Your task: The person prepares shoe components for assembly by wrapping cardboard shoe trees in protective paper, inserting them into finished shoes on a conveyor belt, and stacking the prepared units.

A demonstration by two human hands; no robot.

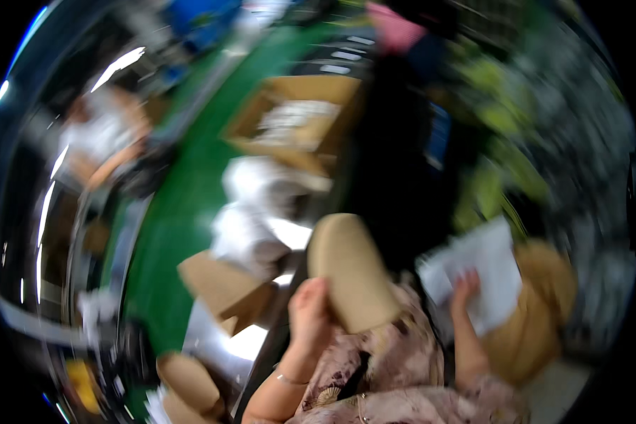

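Note:
My left hand (309,309) is closed on the edge of a tan, flat piece with rounded ends (352,272), perhaps cardboard, held up in front of my lap. To the right, my right hand (466,288) lies against a white sheet (498,272), paper or thin plastic, with its fingers pressed to it. Motion blur hides whether those fingers grip the sheet. Behind the sheet is a brown, rounded sack or bundle (548,304).
Left of me runs a metal table edge (215,339) bearing a tan folded box (226,293) and white rolls (251,233). Beyond stands an open carton (336,95) holding white items. Another person (106,138) works across the green surface (166,254). Yellow-green bundles (498,106) lie at right.

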